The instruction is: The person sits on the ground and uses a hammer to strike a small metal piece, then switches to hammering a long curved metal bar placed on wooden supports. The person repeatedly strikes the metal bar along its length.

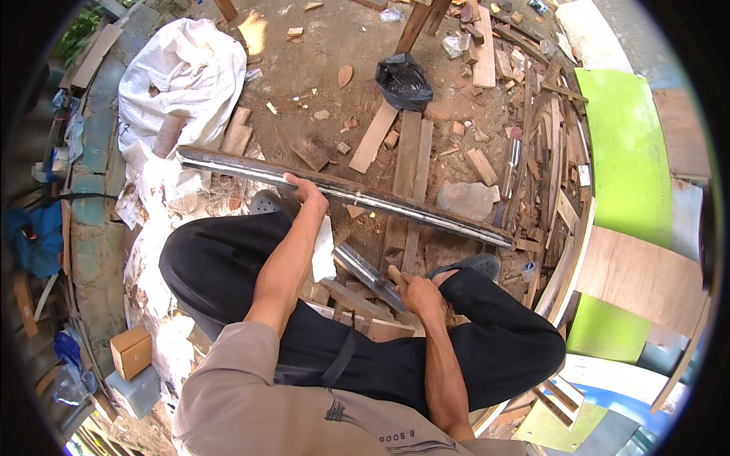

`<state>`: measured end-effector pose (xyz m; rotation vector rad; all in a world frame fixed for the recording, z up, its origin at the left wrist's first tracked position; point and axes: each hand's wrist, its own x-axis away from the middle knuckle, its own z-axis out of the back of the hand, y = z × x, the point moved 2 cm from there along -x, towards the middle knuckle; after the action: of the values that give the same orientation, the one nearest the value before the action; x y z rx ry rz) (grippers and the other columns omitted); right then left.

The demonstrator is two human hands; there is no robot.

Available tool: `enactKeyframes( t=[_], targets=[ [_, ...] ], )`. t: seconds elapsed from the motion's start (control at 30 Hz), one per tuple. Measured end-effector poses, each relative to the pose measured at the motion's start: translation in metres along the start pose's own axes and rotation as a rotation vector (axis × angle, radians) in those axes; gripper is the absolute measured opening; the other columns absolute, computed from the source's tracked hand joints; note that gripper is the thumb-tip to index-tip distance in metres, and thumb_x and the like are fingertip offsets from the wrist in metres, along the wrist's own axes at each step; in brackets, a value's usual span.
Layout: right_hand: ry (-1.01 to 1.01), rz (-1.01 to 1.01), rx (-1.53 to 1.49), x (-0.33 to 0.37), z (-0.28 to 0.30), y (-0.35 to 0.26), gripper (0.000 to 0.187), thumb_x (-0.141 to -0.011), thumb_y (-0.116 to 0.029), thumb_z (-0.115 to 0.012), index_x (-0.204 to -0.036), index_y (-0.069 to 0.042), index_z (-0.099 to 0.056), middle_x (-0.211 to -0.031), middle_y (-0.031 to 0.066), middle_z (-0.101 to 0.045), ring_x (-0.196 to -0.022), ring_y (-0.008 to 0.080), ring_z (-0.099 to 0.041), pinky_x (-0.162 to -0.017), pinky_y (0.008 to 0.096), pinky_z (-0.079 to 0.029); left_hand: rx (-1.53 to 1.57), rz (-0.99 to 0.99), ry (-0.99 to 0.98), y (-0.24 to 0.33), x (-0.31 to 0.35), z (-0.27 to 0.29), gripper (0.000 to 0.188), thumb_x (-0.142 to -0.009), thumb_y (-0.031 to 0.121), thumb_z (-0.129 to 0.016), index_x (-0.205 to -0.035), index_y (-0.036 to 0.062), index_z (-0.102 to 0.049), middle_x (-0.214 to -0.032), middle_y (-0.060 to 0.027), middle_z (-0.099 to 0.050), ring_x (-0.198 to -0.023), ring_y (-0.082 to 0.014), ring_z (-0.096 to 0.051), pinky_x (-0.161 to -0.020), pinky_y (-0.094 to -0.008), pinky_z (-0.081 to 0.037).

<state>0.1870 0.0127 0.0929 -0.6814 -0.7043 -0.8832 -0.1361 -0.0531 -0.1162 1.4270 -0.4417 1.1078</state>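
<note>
The person's left hand (pixel 309 194) grips a long dark bar (pixel 414 212) slanting across the frame's centre; the right hand (pixel 423 296), below centre, clasps a wooden handle (pixel 395 274).

long bar (pixel 395 205): glossy face | handle (pixel 396 275): matt wood | bag (pixel 409 93): glossy plastic

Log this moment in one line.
left grip: holding long bar | right grip: holding wooden handle | ahead: black bag | ahead-left: white sack
</note>
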Motion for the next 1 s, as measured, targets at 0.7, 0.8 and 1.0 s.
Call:
enactKeyframes(
  t=[0.7, 0.8, 1.0],
  targets=[
    [0.240, 0.188, -0.031, 0.087, 0.068, -0.002, 0.040, -0.085, -0.033, -0.066, -0.122, -0.019, -0.066, -0.098, 0.0176, -0.070, -0.095, 0.0369, -0.065, -0.083, 0.0457, -0.051, 0.391, -0.556, -0.997, 0.246, 0.255, -0.005, 0.090, -0.087, 0.082, -0.026, -0.140, 0.0120, -0.042, -0.121, -0.0105, -0.056, -0.107, -0.0266, -0.055, -0.091, -0.0407, -0.045],
    [0.265, 0.196, -0.024, 0.091, 0.069, 0.001, 0.038, -0.085, -0.033, -0.067, -0.120, -0.020, -0.068, -0.097, 0.0162, -0.070, -0.094, 0.0362, -0.066, -0.083, 0.0454, -0.051, 0.359, -0.643, -1.049, 0.259, 0.281, 0.003, 0.085, -0.086, 0.083, -0.028, -0.128, 0.0124, -0.050, -0.097, -0.0102, -0.059, -0.087, -0.0250, -0.058, -0.074, -0.0398, -0.050],
    [0.326, 0.191, -0.041, 0.098, 0.079, 0.001, 0.036, -0.084, -0.034, -0.067, -0.117, -0.020, -0.069, -0.096, 0.0160, -0.070, -0.092, 0.0367, -0.066, -0.082, 0.0451, -0.052, 0.271, -0.916, -0.882, 0.277, 0.375, -0.014, 0.082, -0.090, 0.077, -0.031, -0.122, 0.0053, -0.055, -0.094, -0.0099, -0.059, -0.087, -0.0235, -0.057, -0.078, -0.0391, -0.049]
  ],
)
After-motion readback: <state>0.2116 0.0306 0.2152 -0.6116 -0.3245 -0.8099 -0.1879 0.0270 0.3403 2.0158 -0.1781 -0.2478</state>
